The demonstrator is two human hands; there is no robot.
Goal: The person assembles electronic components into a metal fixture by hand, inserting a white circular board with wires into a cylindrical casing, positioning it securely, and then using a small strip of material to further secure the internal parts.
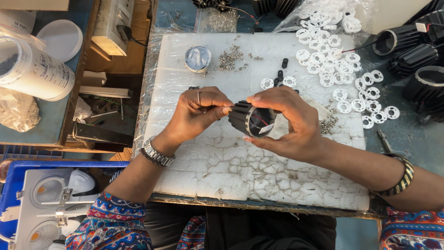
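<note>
A black ribbed cylindrical housing with a hollow end is held over the white foam board. My right hand wraps around it from the right, thumb on top. My left hand has its fingers pinched against the housing's left end; whether it holds a small part is hidden. Red wire shows inside the housing's open end.
White ring-shaped plastic parts lie scattered at the upper right, small screws and a round tin of paste at the top. More black housings sit at the right edge. A blue crate with white lamp fittings stands at lower left.
</note>
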